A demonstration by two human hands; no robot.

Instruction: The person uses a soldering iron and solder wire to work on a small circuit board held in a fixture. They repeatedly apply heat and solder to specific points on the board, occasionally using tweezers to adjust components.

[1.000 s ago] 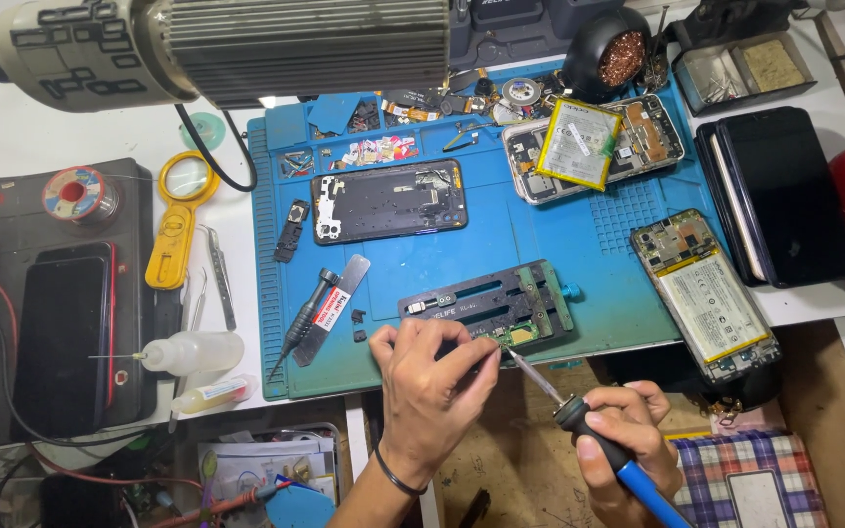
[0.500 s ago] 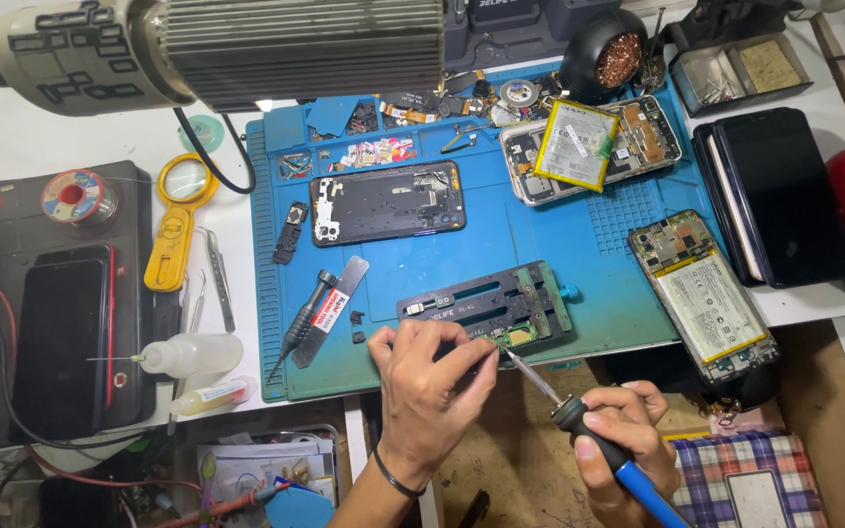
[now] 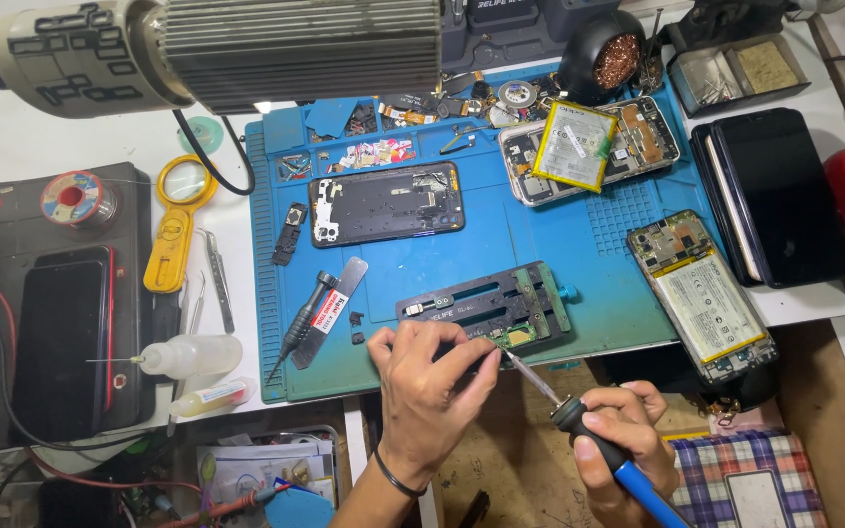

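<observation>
**Soldering at the board clamp**

While our right hand (image 3: 618, 440) grips the blue-handled soldering iron (image 3: 579, 420), its tip meets the small green circuit board (image 3: 518, 336) in the dark metal clamp fixture (image 3: 486, 308); our left hand (image 3: 427, 386) pinches a thin tool just beside that fixture.

Blue mat (image 3: 501, 244) across the middle of the frame, white counter (image 3: 12, 161) under it. Soldering iron (image 3: 599, 450) at lower right has a black collar and blue handle. Yellow magnifier (image 3: 176, 227) at left, plaid cloth (image 3: 735, 469) in the lower right, coppery wool ball (image 3: 616, 61) up top.
</observation>
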